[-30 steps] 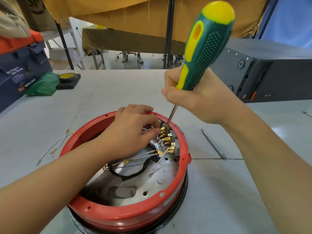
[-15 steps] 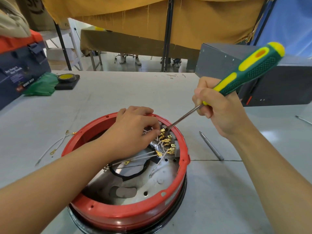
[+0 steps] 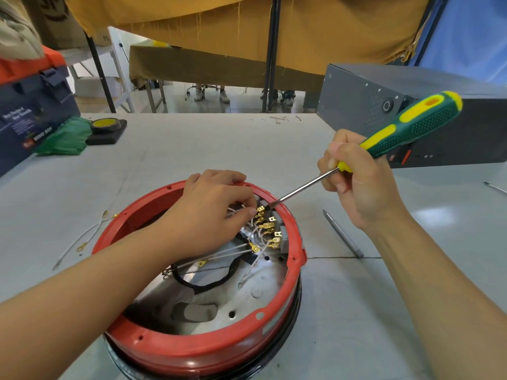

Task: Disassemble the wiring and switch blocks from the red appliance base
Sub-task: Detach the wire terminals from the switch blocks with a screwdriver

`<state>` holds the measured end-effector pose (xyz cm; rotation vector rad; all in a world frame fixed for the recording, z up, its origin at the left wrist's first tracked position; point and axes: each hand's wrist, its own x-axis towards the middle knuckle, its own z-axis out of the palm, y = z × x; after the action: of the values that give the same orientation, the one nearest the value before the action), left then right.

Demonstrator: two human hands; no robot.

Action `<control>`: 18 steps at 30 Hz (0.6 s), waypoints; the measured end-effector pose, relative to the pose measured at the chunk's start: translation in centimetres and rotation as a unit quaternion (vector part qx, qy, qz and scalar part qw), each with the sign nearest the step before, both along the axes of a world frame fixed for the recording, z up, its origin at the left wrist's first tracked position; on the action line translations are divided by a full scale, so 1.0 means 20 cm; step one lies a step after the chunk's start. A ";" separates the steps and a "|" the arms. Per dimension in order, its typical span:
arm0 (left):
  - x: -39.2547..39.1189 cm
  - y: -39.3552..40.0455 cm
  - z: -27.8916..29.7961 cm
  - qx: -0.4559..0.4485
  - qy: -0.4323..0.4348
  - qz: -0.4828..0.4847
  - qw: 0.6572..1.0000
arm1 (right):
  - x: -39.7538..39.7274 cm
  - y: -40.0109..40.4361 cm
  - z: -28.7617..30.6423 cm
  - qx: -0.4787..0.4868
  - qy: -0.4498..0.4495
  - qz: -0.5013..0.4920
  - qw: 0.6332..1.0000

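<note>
Head view: the red appliance base (image 3: 192, 349) sits upturned at the near edge of the table (image 3: 192, 149), its open side up so the wiring and switch block (image 3: 274, 231) against its far right inner wall can be reached. The left hand (image 3: 211, 212) reaches inside, fingertips pinching white wires (image 3: 236, 209) just beside the brass terminals (image 3: 267, 224), apparently to steady or pull one while it is freed. The right hand (image 3: 356, 187) grips a screwdriver (image 3: 406, 130) low on its handle, the shaft slanting down so the tip meets the topmost terminal, seemingly to pry it off; loose wires (image 3: 82, 239) lie by the left edge.
</note>
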<state>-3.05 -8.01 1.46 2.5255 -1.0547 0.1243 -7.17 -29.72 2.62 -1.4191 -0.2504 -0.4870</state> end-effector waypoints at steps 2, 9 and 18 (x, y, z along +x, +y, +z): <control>0.00 0.00 0.00 0.000 0.000 0.002 1.000 | 0.00 0.02 -0.03 -0.006 0.010 0.005 1.000; 0.00 0.01 0.00 -0.007 0.005 -0.005 1.000 | 0.02 0.10 -0.03 -0.036 0.024 -0.007 0.999; 0.00 0.00 0.00 -0.009 0.006 -0.007 1.000 | -0.01 0.01 0.03 0.009 -0.020 -0.047 0.999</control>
<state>-3.08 -7.94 1.49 2.5005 -1.0617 0.1147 -7.30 -29.61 3.28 -1.4091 -0.2112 -0.5942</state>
